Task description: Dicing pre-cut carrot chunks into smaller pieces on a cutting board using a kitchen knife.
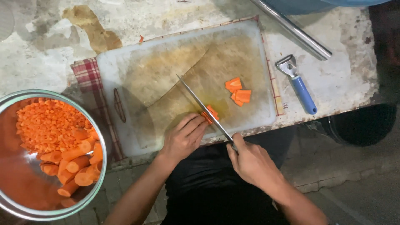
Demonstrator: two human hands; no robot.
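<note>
Right hand (252, 160) gripping knife (200, 104), left hand (183, 135) curled over carrot piece (210, 113); bowl (98, 175) heaped with dice, whole lengths uncut.

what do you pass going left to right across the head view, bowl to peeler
bowl of carrots → checked cloth → left hand → right hand on the knife → peeler

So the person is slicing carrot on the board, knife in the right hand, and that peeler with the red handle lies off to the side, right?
Not quite: the peeler has a blue handle, not red, as the head view shows. The rest holds: the right hand holds the knife over the carrot piece on the cutting board.
</note>
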